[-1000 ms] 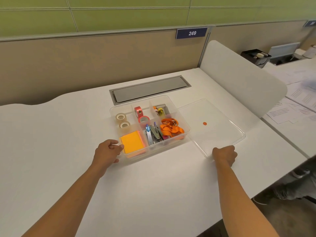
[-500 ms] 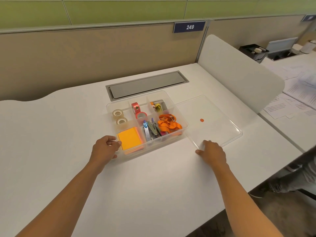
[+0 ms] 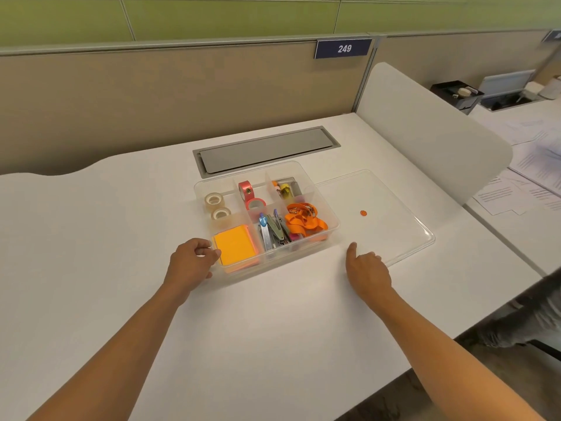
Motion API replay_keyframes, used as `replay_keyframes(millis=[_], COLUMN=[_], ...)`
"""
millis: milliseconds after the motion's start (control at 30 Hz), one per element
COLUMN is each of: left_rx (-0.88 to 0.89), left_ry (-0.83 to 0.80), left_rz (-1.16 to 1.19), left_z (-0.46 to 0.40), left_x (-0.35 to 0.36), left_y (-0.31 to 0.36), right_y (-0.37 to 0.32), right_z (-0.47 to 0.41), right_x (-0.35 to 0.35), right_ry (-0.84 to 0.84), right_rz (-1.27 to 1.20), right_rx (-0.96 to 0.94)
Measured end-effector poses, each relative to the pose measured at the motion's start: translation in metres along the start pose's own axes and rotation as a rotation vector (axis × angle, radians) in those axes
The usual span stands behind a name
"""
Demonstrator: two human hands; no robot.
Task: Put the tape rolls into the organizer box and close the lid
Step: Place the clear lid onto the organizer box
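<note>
Tape rolls (image 3: 217, 206) already in organizer box (image 3: 332, 221), beyond left grip (image 3: 192, 262) clenched on its corner; lid (image 3: 394, 220) flat on desk (image 3: 273, 314) at released right grip (image 3: 368, 268): thin, light, flexible, likely slippery; best pinched at near edge

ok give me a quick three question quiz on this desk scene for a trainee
1. True or false: the clear lid is already on the organizer box.
2. Which hand grips the box's near corner? A) left hand B) right hand
3. Fill in: the two clear tape rolls share the box's far-left ____.

Key: 1. False: it lies flat on the desk, right of the box. 2. A. 3. compartment.
</note>
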State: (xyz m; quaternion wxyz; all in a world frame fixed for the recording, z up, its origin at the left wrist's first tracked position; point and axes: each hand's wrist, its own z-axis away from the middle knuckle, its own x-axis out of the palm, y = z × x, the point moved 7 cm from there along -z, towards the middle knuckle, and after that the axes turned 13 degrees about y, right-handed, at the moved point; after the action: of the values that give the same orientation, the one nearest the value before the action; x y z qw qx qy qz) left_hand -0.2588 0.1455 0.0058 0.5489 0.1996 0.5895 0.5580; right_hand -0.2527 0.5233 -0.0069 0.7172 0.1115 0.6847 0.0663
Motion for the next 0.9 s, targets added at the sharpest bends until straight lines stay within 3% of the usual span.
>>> replay_keyframes(millis=[233,533,700,900], left_rx=[-0.006,-0.005,-0.009,-0.034], left_ry=[-0.035,-0.061,-0.064,-0.077], left_rz=[0.029,0.040,0.030,0.055], left_z=[-0.002,-0.001,-0.002,-0.001], left_x=[-0.001,-0.002,-0.007,-0.008], left_y=[0.004,0.004,0.006,0.005], right_y=[0.022,0.044,0.025,-0.005], right_z=[-0.014,-0.029,-0.022,-0.014], right_x=[-0.039,-0.114,-0.131,-0.125], right_ry=[0.232,0.663,0.904,1.004], right_rz=[0.045,-0.430,-0.549,-0.622], right_rx=[0.078,0.210,0.084,-0.187])
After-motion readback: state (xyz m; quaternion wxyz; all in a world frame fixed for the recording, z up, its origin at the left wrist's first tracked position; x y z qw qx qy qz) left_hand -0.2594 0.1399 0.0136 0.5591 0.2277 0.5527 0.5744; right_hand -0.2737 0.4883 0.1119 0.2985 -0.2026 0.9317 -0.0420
